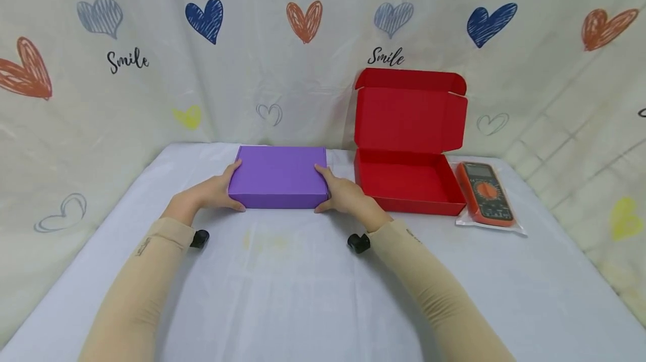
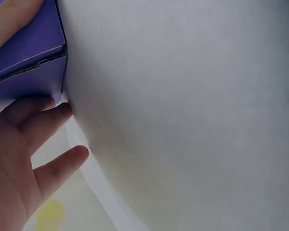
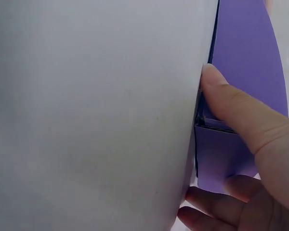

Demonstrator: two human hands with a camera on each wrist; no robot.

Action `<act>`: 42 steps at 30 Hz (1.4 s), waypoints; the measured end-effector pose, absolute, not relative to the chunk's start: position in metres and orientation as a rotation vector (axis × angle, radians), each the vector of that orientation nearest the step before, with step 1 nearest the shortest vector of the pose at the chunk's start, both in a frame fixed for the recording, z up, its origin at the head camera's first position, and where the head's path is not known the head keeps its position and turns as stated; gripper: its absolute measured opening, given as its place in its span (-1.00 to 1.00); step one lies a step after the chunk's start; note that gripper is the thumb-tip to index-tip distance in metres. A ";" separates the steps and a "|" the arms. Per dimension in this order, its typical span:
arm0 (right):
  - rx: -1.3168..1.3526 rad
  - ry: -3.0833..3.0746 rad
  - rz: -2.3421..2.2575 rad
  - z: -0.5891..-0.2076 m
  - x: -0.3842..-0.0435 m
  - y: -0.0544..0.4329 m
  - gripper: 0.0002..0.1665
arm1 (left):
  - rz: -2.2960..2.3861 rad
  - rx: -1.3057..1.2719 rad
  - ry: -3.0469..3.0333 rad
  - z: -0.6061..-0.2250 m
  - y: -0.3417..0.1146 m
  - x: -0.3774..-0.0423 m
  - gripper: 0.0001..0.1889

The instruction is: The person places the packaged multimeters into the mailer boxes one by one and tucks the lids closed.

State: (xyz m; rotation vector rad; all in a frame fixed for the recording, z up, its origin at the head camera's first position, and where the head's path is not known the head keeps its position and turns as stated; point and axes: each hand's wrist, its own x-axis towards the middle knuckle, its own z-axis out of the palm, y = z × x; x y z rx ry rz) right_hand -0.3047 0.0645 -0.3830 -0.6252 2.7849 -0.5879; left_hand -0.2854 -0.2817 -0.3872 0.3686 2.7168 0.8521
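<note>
A closed purple cardboard box (image 1: 281, 170) lies flat toward the back of the white table, lid up. My left hand (image 1: 216, 189) grips its left end, thumb at the front corner and fingers along the side. At the opposite end, my right hand (image 1: 345, 193) holds the box the same way. In the left wrist view, the purple box (image 2: 26, 53) shows a seam at its corner, with some fingertips reaching past its edge. The right wrist view has the thumb (image 3: 231, 103) against the front of the box, while other fingers touch its end.
To the right stands an open red box (image 1: 409, 174), its lid raised against the heart-printed curtain (image 1: 313, 82). Beside that lies an orange and black multimeter (image 1: 487, 191) in a clear plastic bag. The white tablecloth (image 1: 282, 295) stretches in front.
</note>
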 end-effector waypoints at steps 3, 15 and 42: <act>-0.659 2.779 -0.563 -0.383 -0.305 0.063 0.38 | 0.878 0.368 2.691 -0.388 -0.284 -0.285 0.38; -0.694 2.667 -0.669 -0.389 -0.311 0.060 0.51 | 0.905 0.403 2.663 -0.391 -0.290 -0.283 0.46; -0.680 2.698 -0.657 -0.390 -0.307 0.064 0.53 | 0.880 0.417 2.678 -0.391 -0.289 -0.287 0.43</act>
